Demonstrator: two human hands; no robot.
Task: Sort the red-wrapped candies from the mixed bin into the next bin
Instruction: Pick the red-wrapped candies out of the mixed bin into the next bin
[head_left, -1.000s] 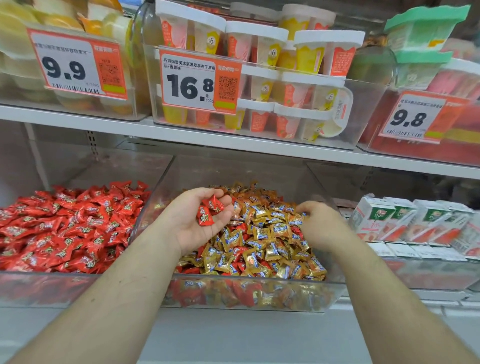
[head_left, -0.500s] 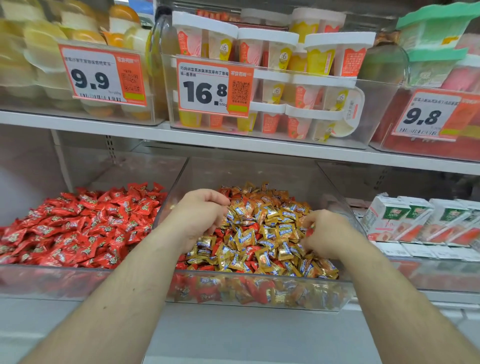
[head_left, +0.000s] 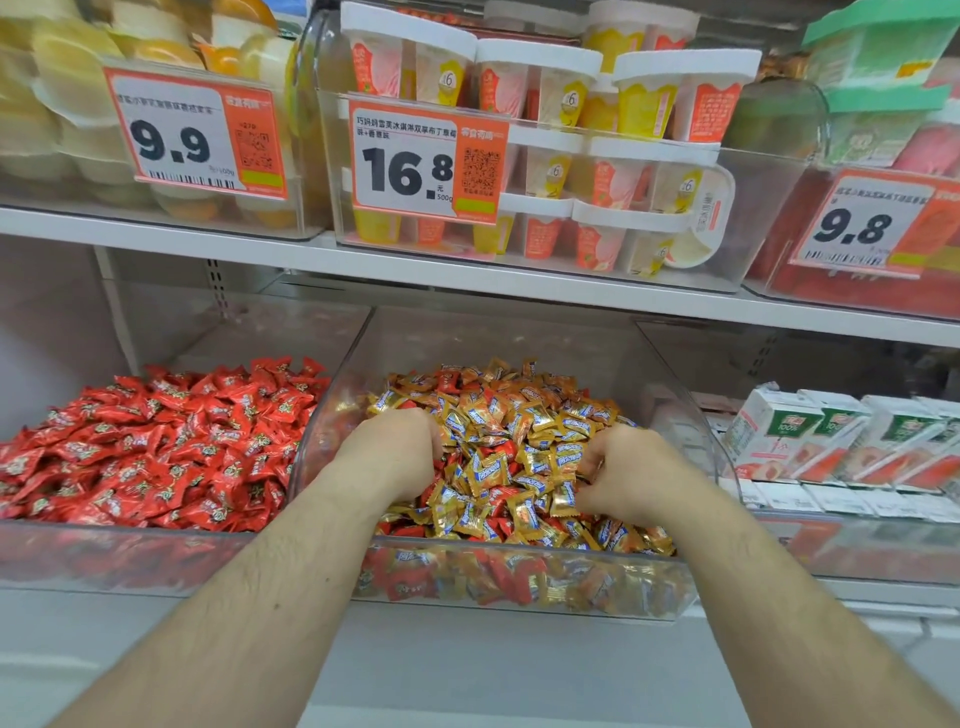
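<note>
The clear mixed bin (head_left: 691, 597) in the middle holds a heap of gold-wrapped candies (head_left: 524, 415) with red-wrapped candies (head_left: 505, 450) scattered among them. To its left, the neighbouring clear bin (head_left: 104, 558) is full of red-wrapped candies (head_left: 156, 447). My left hand (head_left: 395, 452) lies knuckles-up on the left side of the mixed heap, its fingers curled under over red candies I cannot see now. My right hand (head_left: 623, 467) is on the right side of the heap, fingers curled into the candies; what they pinch is hidden.
White juice cartons (head_left: 810, 441) fill the bin to the right. A white shelf (head_left: 467, 270) runs close above, carrying clear bins of jelly cups (head_left: 571, 156) and price tags (head_left: 410, 161). A grey ledge (head_left: 467, 670) lies below the bins.
A second ago my left hand was palm-up showing red candies; it has turned over, closed and dropped onto the heap. My right hand moved slightly toward the near side of the heap.
</note>
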